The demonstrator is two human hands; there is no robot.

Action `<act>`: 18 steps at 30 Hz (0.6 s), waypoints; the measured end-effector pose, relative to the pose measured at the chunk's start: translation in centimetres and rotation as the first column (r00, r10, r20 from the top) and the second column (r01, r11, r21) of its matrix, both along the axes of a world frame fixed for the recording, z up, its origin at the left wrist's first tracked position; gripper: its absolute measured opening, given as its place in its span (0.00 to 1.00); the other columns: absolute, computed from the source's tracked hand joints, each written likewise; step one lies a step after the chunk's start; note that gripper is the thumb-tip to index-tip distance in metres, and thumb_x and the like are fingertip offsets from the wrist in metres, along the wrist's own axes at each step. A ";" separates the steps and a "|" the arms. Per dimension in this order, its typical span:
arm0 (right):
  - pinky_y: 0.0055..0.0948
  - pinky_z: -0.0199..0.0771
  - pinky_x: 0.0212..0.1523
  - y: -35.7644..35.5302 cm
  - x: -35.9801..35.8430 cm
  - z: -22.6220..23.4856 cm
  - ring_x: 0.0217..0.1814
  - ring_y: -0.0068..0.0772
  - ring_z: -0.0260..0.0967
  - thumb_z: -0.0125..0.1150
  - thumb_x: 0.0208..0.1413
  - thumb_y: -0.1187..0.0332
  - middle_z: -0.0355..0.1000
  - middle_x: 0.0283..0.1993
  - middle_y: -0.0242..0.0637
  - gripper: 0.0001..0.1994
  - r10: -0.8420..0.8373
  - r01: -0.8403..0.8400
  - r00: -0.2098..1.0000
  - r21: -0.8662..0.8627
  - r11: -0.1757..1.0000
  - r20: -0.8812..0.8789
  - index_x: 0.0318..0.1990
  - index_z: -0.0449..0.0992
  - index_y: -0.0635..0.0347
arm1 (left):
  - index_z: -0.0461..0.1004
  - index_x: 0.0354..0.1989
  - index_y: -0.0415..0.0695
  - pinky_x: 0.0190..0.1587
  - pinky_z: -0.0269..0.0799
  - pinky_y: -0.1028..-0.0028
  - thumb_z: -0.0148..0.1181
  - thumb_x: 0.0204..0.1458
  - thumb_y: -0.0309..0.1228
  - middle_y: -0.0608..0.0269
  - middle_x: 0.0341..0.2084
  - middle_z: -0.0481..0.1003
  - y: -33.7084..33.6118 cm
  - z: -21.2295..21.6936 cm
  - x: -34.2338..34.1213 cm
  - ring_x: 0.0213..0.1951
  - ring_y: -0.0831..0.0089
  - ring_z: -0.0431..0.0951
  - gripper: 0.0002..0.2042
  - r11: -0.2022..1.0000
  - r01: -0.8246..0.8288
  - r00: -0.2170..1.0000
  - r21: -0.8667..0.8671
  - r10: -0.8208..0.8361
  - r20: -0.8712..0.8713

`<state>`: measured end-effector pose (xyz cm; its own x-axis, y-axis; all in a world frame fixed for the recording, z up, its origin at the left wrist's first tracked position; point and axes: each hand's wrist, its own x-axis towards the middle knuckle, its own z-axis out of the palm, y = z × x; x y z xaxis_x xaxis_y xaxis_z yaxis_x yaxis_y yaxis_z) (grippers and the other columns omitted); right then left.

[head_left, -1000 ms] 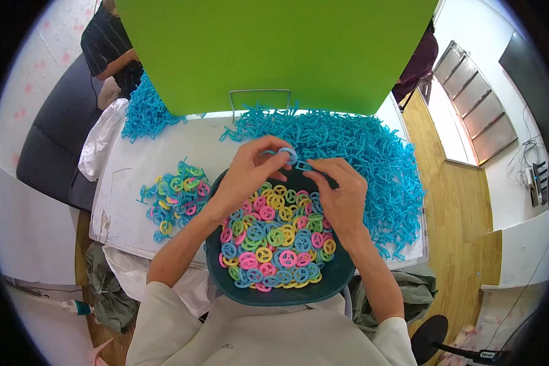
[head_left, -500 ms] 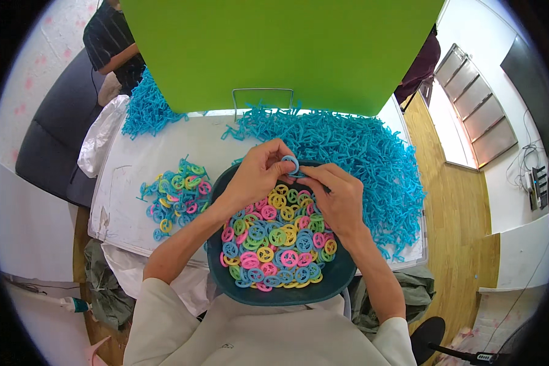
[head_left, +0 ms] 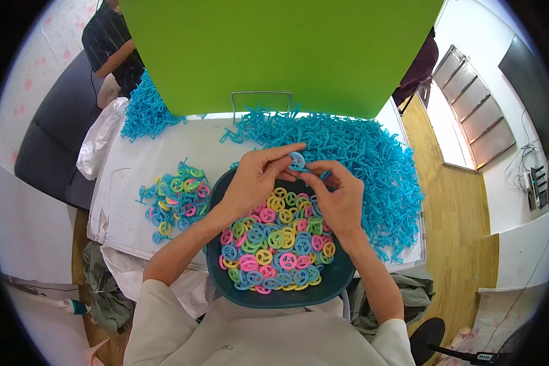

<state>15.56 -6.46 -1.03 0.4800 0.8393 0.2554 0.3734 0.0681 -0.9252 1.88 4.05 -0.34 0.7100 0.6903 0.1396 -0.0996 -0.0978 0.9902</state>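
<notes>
Above the far side of a dark green basin (head_left: 343, 271), my left hand (head_left: 257, 175) pinches a light blue spoked plastic ring (head_left: 296, 161) between thumb and fingers. Close beside it, my right hand (head_left: 340, 196) has its thumb and index finger closed, and a short blue plastic stick (head_left: 325, 174) shows between its fingers. Its fingertips come right up to the ring; I cannot tell whether stick and ring are joined. Many loose rings (head_left: 276, 240) in pink, yellow, green and blue fill the basin below my wrists.
A large heap of blue sticks (head_left: 384, 177) covers the table's right and back. A smaller stick pile (head_left: 149, 110) lies far left. Rings with sticks attached (head_left: 175, 192) are piled left of the basin. A green panel (head_left: 280, 55) stands behind; a person (head_left: 113, 49) sits beyond it.
The blue ring has turned so that its spoked face shows. My left index finger has stretched out past it, and the right hand's fingers have shifted, showing the stick.
</notes>
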 end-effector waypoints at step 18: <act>0.14 0.72 0.29 0.5 1.6 -1.0 0.23 0.09 0.62 0.67 0.52 0.74 0.73 0.27 0.29 0.08 0.092 -0.094 0.958 0.004 0.996 -0.273 0.38 0.79 0.67 | 0.74 0.45 0.36 0.38 0.77 0.76 0.52 0.58 0.20 0.56 0.32 0.80 -1.7 -0.7 0.6 0.35 0.71 0.82 0.09 0.958 -0.157 0.987 0.239 0.147 0.061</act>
<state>17.14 -5.92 -2.07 0.4501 0.8851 0.1185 0.0994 0.0822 -0.9916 2.47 2.33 -1.02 0.5890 0.7314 0.3436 -0.1066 -0.3511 0.9302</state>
